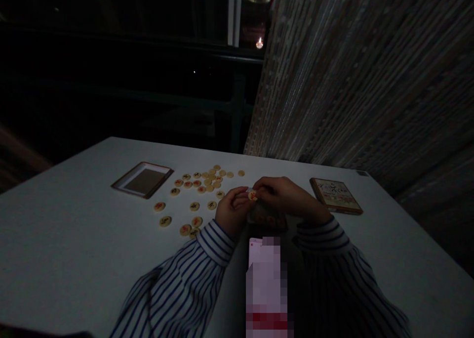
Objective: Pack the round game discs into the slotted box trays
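Between my two hands, over the near middle of the table, is a round Chinese chess piece (252,195) with a red character. My left hand (234,209) curls its fingers against the piece from the left. From the right, the fingertips of my right hand (283,193) pinch at its edge. A small pale patch shows just above the piece; I cannot make out what it is. Below my hands lies a dark box-like thing (267,223), partly hidden, with faint round shapes in it. Loose chess pieces (197,183) with red or black characters lie scattered left of my left hand.
A shallow open tray (167,174) rests at the left of the white table (66,229). On the right lies a flat box (338,195) with a printed cover. A lit phone (255,249), partly blurred out, is between my forearms. A string curtain (296,81) hangs behind.
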Demonstrator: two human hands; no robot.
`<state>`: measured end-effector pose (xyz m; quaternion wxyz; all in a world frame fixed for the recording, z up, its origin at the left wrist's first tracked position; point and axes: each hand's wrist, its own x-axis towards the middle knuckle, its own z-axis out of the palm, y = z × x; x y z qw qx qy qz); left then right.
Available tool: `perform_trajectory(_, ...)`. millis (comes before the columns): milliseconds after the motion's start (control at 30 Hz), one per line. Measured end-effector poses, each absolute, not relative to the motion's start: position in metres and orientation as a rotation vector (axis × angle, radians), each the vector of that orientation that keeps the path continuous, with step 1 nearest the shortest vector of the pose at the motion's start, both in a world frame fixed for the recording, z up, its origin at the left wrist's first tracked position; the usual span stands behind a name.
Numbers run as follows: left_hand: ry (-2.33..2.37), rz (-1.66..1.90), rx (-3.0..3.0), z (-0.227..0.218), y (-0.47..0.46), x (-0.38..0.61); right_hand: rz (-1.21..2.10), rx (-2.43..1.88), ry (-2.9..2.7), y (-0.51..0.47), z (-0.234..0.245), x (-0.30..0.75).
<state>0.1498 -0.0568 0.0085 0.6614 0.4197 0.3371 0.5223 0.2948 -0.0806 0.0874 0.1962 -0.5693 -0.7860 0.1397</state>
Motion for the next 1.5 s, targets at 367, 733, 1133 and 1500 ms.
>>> perform_trajectory(367, 0.772, 1.153, 0.929, 0.004, -0.048, 0.145, 0.397, -1.621, -2.231, -0.082, 0.086, 0.295)
perform_trajectory(733, 0.791, 1.109, 0.974, 0.008, -0.049, 0.143, 0.421, -1.663, -2.243, -0.083, 0.089, 0.295)
perform_trajectory(1133, 0.764, 1.079, 0.942, 0.013, -0.054, 0.143, 0.405, -1.713, -2.23, -0.083, 0.091, 0.294)
perform_trajectory(1500, 0.819, 1.113, 0.956, 0.009, -0.052, 0.145, 0.399, -1.67, -2.283, -0.081, 0.086, 0.293)
